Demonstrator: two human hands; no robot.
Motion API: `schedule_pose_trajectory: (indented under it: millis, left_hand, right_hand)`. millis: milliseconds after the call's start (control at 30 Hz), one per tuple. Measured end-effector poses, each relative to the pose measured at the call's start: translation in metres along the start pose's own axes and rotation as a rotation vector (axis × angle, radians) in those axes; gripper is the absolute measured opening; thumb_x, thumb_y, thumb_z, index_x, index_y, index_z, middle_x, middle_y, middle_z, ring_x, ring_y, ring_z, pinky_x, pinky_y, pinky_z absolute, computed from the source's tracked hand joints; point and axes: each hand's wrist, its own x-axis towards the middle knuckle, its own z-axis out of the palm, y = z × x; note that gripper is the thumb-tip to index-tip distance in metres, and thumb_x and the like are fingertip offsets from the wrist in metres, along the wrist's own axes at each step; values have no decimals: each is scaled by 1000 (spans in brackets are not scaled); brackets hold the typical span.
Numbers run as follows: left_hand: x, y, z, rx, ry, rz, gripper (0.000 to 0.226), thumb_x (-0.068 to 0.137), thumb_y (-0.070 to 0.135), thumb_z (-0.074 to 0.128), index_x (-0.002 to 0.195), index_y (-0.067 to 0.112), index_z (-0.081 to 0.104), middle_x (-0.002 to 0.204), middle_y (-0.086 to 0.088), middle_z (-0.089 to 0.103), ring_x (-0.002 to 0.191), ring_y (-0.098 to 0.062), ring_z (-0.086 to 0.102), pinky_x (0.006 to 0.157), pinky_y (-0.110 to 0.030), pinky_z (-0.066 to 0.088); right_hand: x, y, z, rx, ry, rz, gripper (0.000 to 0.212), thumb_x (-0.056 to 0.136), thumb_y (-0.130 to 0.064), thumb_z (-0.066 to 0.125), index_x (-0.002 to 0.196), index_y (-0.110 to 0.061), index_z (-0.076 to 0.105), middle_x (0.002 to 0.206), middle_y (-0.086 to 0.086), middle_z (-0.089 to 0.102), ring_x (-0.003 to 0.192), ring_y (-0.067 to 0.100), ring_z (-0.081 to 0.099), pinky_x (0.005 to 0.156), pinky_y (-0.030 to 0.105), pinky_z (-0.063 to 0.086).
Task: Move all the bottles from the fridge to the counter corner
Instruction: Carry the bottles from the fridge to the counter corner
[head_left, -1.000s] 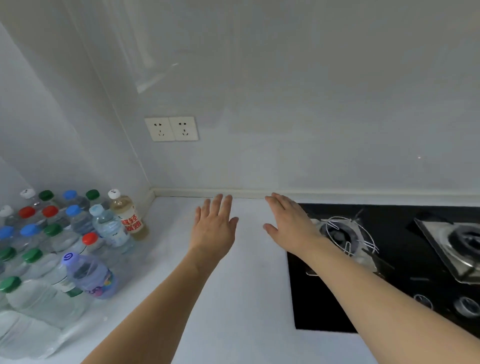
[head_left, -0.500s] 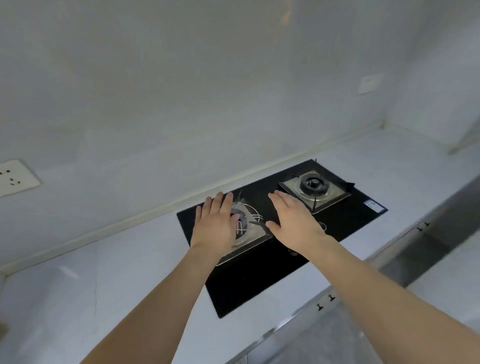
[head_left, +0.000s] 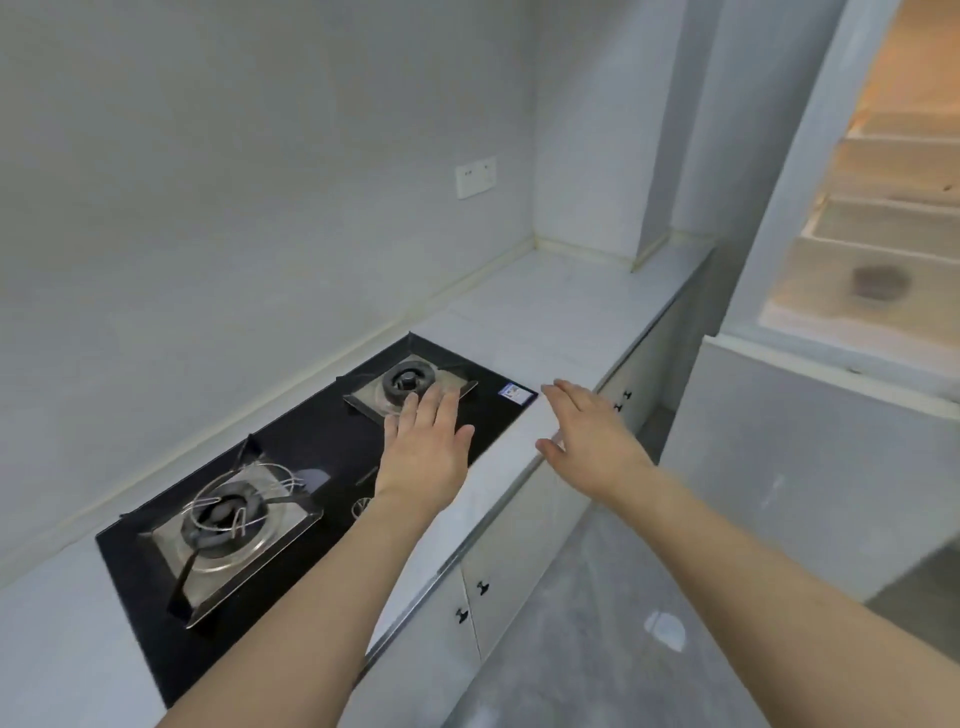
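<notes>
We are holding both hands out flat and empty, fingers straight: our left hand (head_left: 423, 452) is hovering over the black hob (head_left: 291, 499), our right hand (head_left: 592, 441) past the counter edge (head_left: 519, 467). The open fridge (head_left: 878, 249) is lying up and to the right, so our right hand is the nearer one. No bottles are showing on its lit shelves from here.

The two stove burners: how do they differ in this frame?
The near burner carries a bent wire ring on top; the far burner has none. The near burner is fully in view; the left hand covers the far burner's front edge. Both sit on square steel plates in the black cooktop.
</notes>
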Motion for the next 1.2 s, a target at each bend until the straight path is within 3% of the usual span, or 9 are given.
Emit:
schedule_pose_trajectory:
  millis: [333, 633, 733, 933, 1200]
  left_hand:
    - [48, 178, 44, 1, -52, 231, 56, 103, 39, 27, 153, 18, 13, 159, -5, 16, 145, -30, 14, 115, -51, 16]
    - [107, 283, 79, 1, -109, 433, 54, 103, 40, 23, 152, 17, 18, 157, -4, 22, 144, -29, 18, 114, -51, 21]
    - [136, 318, 92, -10, -107, 507, 62, 97, 47, 13, 149, 16, 24, 153, -6, 30, 138, -29, 29, 109, -53, 28]
    - [203, 381, 128, -50, -152, 613, 56, 101, 39, 27, 151, 14, 22, 154, -9, 29, 140, -31, 28, 108, -52, 29]
    - [300, 469, 172, -107, -237, 716, 56, 103, 38, 28, 153, 16, 16, 158, -7, 21, 145, -30, 18, 115, -52, 20]
  right_hand:
    - [-55, 167, -44, -6, 41, 220, 67, 93, -35, 50, 150, -12, 22, 156, 8, 24, 143, 23, 22, 118, 33, 14]
    - [-75, 267, -69, 34, 111, 439, 64, 96, -36, 48, 150, -16, 20, 158, 5, 17, 144, 21, 17, 116, 33, 11]
    - [-70, 303, -77, 30, 114, 510, 65, 96, -37, 47, 151, -16, 19, 159, 5, 16, 145, 23, 16, 117, 35, 12]
    - [-42, 378, -95, -20, 134, 639, 64, 97, -39, 45, 150, -14, 20, 159, 8, 17, 145, 24, 17, 118, 36, 13]
    - [6, 479, -124, -40, 197, 772, 61, 97, -35, 47, 149, -11, 24, 156, 7, 24, 144, 22, 20, 116, 35, 15]
